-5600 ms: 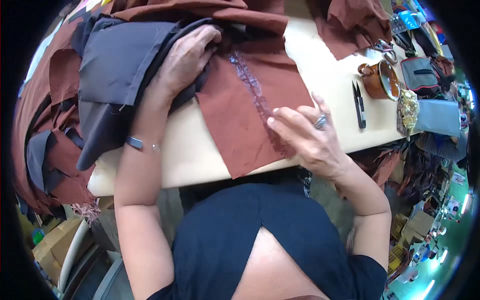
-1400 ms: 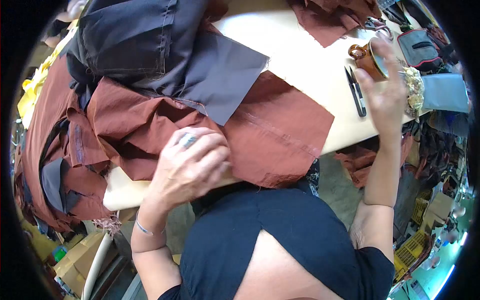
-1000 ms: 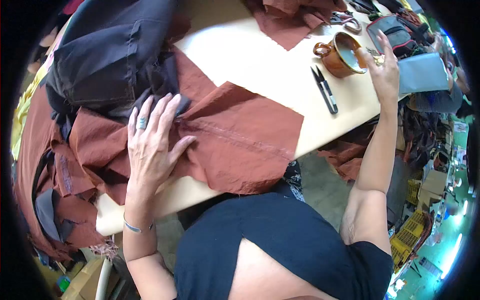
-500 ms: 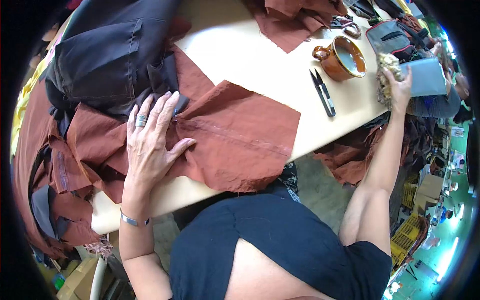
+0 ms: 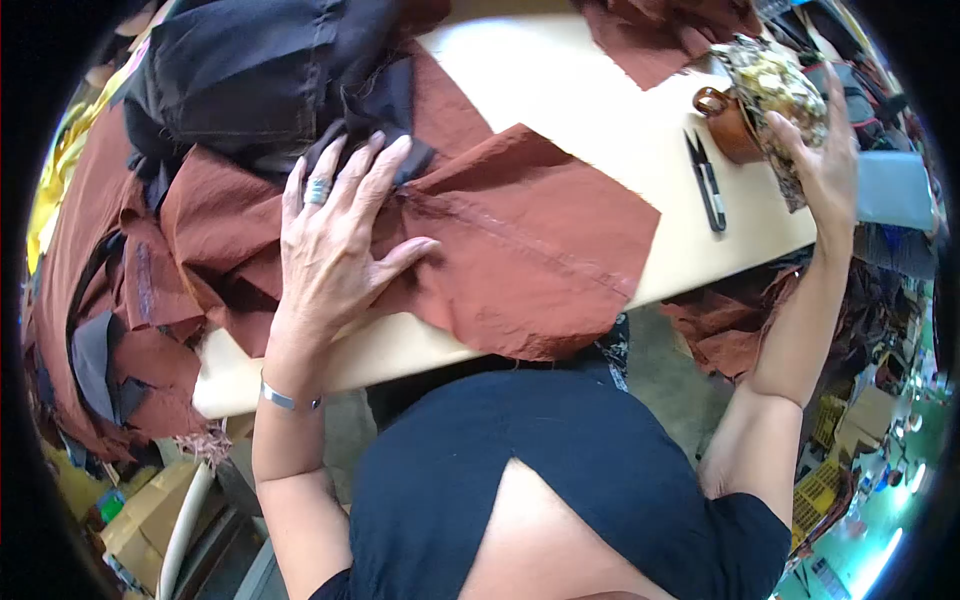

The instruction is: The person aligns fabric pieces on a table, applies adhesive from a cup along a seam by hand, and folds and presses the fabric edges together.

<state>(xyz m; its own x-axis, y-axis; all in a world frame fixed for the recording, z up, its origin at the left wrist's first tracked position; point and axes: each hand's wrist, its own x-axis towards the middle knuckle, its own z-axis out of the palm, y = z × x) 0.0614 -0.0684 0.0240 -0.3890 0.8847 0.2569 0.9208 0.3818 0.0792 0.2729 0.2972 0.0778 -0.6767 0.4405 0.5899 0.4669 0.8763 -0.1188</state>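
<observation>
My left hand [image 5: 340,225] lies flat with its fingers spread, resting where the rust-brown fabric [image 5: 540,245] meets dark, near-black fabric [image 5: 240,90]. A stitched seam runs across the brown piece to the right of my thumb. At the right, my right hand [image 5: 825,170] has its fingers stretched apart beside a patterned, yellowish cloth [image 5: 775,85]. That cloth drapes over the brown glazed mug [image 5: 733,128], hiding its mouth; the handle and one side still show. Black thread snips [image 5: 707,180] lie on the table just left of the mug.
The pale table [image 5: 500,80] has its near edge by my body. More brown fabric [image 5: 670,35] sits at the far side, and scraps [image 5: 730,320] hang below the right edge. A light-blue box-like item [image 5: 895,190] and a yellow crate [image 5: 815,500] are at the right.
My right hand has brought the patterned cloth onto the mug, and its fingers have spread apart. The left hand stays on the fabric. The whole view has shifted, with the table appearing farther right.
</observation>
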